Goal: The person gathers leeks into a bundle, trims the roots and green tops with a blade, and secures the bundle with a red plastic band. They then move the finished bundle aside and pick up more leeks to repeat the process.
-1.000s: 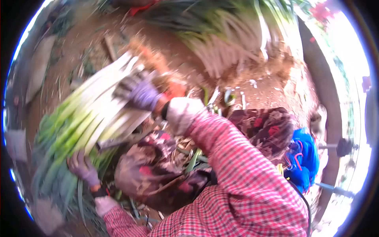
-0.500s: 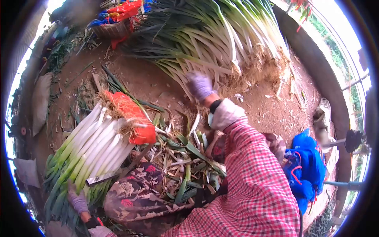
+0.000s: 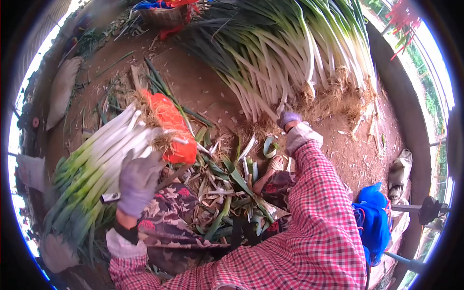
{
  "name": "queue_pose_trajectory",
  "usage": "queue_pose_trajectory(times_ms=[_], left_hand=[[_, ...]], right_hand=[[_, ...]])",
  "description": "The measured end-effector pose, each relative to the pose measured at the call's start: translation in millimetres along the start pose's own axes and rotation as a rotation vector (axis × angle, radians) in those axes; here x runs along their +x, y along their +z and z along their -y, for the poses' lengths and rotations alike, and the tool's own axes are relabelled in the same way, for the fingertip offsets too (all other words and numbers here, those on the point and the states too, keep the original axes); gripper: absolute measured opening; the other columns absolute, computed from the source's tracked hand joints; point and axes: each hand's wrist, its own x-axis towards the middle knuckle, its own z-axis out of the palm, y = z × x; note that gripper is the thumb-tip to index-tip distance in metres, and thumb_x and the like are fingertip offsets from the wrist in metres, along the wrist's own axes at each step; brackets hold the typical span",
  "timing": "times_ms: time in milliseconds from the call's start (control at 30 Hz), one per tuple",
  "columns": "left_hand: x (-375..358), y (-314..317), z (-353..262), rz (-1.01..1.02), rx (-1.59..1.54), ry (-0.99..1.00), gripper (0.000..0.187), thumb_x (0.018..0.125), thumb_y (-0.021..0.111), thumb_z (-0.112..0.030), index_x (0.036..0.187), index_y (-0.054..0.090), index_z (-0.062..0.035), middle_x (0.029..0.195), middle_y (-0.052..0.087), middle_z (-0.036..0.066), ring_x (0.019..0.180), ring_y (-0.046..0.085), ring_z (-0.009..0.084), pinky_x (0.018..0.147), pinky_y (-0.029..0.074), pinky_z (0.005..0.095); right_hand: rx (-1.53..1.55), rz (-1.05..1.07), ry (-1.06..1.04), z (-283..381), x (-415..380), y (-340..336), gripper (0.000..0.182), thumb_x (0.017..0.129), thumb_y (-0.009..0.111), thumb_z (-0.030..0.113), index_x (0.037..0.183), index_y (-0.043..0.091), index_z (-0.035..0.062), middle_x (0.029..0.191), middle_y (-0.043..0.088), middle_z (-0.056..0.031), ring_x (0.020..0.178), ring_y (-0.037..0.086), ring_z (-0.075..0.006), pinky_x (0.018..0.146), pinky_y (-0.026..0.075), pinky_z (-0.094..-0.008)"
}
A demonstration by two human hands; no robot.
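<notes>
My left hand [image 3: 139, 181], in a greyish purple glove, is raised with its fingers apart beside a bundle of trimmed leeks [image 3: 104, 147] with white stalks and green leaves. A metal blade end [image 3: 110, 197] shows just left of its wrist. Bright orange cloth or netting [image 3: 169, 126] lies under the root ends of the bundle. My right hand [image 3: 288, 119], gloved too, reaches out to the large leek pile [image 3: 285, 53]; its fingers are closed around the root end of a leek at the pile's near edge.
Cut leaves and peelings [image 3: 229, 193] cover the ground between my legs. A basket [image 3: 166, 17] with coloured bags stands at the top. Blue netting [image 3: 374, 222] lies at the right near a metal bar [image 3: 411, 208]. A pale sack [image 3: 65, 89] is at the left.
My left hand has risen from the leaf end of the bundle toward its white stalks and opened. My right hand has moved to a root end at the pile's edge. The view has shifted.
</notes>
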Motion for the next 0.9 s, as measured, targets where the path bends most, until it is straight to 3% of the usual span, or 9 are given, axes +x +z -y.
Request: queue_pose_trajectory(times_ms=[100,333,367,500,567,700,733,833,900], left_hand=[[-6.5,19.9,-3.3,0.121,0.008,0.108,0.036,0.079,0.064,-0.014,0.114,0.062,-0.0102,0.088,0.065,0.010,0.084,0.061,0.0281,0.101,0.039,0.0477],[10.8,65.6,-17.0,0.237,-0.297,0.146,0.035,0.082,0.058,-0.021,0.116,0.060,-0.0123,0.083,0.065,0.012,0.084,0.063,0.0287,0.095,0.042,0.0442],[17.9,62.2,-25.0,0.472,-0.279,0.051,0.035,0.082,0.062,-0.015,0.116,0.062,-0.0104,0.089,0.067,0.011,0.088,0.063,0.0317,0.082,0.050,0.0397],[6.7,87.5,-19.9,0.735,-0.200,0.151,0.037,0.084,0.059,-0.028,0.119,0.059,-0.0159,0.088,0.066,0.011,0.095,0.060,0.0359,0.095,0.042,0.0493],[4.0,92.5,-9.5,0.807,-0.219,0.140,0.038,0.084,0.058,-0.030,0.119,0.058,-0.0167,0.089,0.066,0.011,0.096,0.060,0.0364,0.098,0.040,0.0509],[4.8,96.7,-6.4,0.799,-0.217,0.149,0.037,0.087,0.054,-0.028,0.121,0.058,-0.0160,0.088,0.067,0.010,0.090,0.064,0.0308,0.095,0.040,0.0464],[4.2,100.8,-5.3,0.826,-0.213,0.143,0.041,0.086,0.056,-0.030,0.124,0.056,-0.0152,0.089,0.067,0.010,0.093,0.063,0.0330,0.099,0.038,0.0470],[7.7,100.8,-6.6,0.865,-0.210,0.087,0.060,0.084,0.059,-0.034,0.139,0.043,-0.0157,0.108,0.063,0.012,0.106,0.058,0.0335,0.106,0.035,0.0462],[-4.8,117.1,-7.8,0.747,-0.213,0.064,0.070,0.084,0.060,-0.036,0.145,0.033,-0.0162,0.123,0.057,0.014,0.111,0.056,0.0325,0.106,0.035,0.0462]], right_hand=[[-0.001,0.141,-0.013,4.6,-27.9,44.6,0.053,0.081,0.060,0.050,0.121,0.064,0.0152,0.116,0.066,-0.0121,0.110,0.062,-0.0295,0.091,0.049,-0.0427],[0.289,-0.097,-0.071,18.2,-26.7,81.9,0.063,0.082,0.062,0.045,0.130,0.050,0.0063,0.118,0.061,-0.0237,0.112,0.057,-0.0403,0.094,0.047,-0.0451],[0.277,-0.149,-0.069,21.5,-15.2,87.9,0.064,0.082,0.062,0.045,0.131,0.049,0.0062,0.118,0.061,-0.0236,0.112,0.057,-0.0408,0.093,0.047,-0.0451],[0.204,-0.084,0.089,21.8,55.6,149.0,0.086,0.079,0.063,0.051,0.146,0.031,0.0079,0.120,0.060,-0.0239,0.112,0.058,-0.0394,0.092,0.048,-0.0448],[0.454,0.069,0.165,37.2,37.3,136.8,0.111,0.078,0.066,0.048,0.150,-0.008,0.0083,0.113,0.063,-0.0261,0.108,0.062,-0.0367,0.089,0.050,-0.0417],[0.591,0.069,0.192,63.7,33.0,173.8,0.121,0.077,0.074,0.039,0.147,-0.021,0.0104,0.108,0.065,-0.0260,0.101,0.065,-0.0345,0.088,0.049,-0.0393],[0.580,0.148,0.144,78.7,-5.8,129.0,0.119,0.080,0.073,0.038,0.147,-0.021,0.0098,0.109,0.064,-0.0266,0.102,0.064,-0.0342,0.091,0.047,-0.0394],[0.721,0.137,-0.450,78.5,11.3,176.1,0.058,0.088,0.066,0.022,0.135,0.040,0.0008,0.084,0.066,-0.0130,0.069,0.065,-0.0242,0.061,0.053,-0.0362],[1.149,0.509,-0.192,100.9,-76.9,94.1,0.024,0.091,0.063,0.018,0.104,0.057,-0.0004,0.071,0.061,-0.0063,0.054,0.059,-0.0154,0.048,0.048,-0.0292]])
